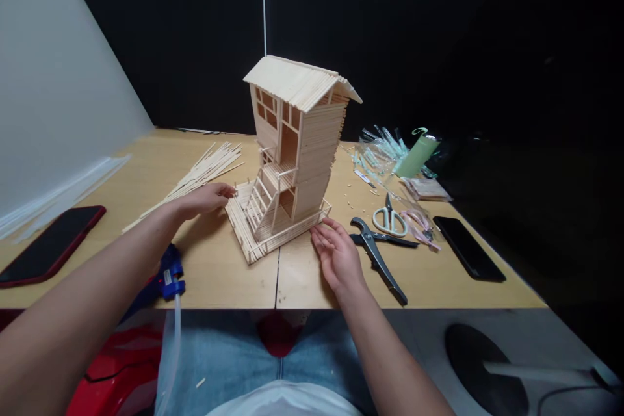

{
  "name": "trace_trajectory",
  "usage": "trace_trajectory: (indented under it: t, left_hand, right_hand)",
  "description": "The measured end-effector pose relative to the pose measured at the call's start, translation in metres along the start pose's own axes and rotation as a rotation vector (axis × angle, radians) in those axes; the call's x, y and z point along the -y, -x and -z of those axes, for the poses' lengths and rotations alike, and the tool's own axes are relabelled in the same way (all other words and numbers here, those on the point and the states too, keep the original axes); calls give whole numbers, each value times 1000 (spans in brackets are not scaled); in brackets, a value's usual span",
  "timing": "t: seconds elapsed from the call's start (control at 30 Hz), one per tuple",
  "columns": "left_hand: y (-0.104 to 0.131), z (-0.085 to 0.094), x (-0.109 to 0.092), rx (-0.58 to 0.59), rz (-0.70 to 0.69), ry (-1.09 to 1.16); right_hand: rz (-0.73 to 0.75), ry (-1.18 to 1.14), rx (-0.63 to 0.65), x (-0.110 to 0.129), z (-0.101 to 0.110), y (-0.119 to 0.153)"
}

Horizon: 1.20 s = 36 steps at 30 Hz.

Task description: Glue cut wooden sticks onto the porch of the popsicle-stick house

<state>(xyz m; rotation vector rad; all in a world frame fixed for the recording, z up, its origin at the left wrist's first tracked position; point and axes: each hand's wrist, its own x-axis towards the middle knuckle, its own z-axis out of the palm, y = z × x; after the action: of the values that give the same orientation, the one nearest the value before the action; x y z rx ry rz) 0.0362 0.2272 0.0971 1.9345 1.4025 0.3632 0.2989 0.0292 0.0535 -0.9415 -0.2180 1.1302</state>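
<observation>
A model house built of thin wooden sticks stands on the table, turned at an angle. It has a pitched roof, a small balcony, a slanted stair and a railed base. My left hand has its fingers on the left edge of the base, near a corner post. At the right front corner, my right hand takes hold of the base edge, its palm partly turned up. Some fingertips are hidden by the base.
Loose wooden sticks lie left of the house, with a blue glue gun at the front edge. To the right are black-jawed cutters, white-handled scissors, pink-handled pliers, glue sticks in plastic and a phone. Another phone lies far left.
</observation>
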Motion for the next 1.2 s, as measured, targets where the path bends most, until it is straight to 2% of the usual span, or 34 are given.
trace_trajectory:
  t: [0.23,0.4,0.53,0.73,0.87,1.1,1.2]
  left_hand:
    - [10,-6,-9,48,72,164]
    - [27,-10,-19,85,118,253]
    - [45,-13,-19,93,124,311]
    - [78,-17,-11,52,151,351]
    - [91,-21,-7,22,172,357]
    - [87,-22,-2,-115,227,400]
    - [86,-24,-7,-117,239,414]
  right_hand:
    - [-2,16,-10,10,7,-5]
    - [-10,46,15,17,12,-7]
    - [-3,64,25,19,10,-11]
    - [-9,117,39,21,-4,-24]
    - [0,145,74,18,-18,-35]
    - [0,191,104,9,-52,-70]
    - [2,216,77,14,-59,-84]
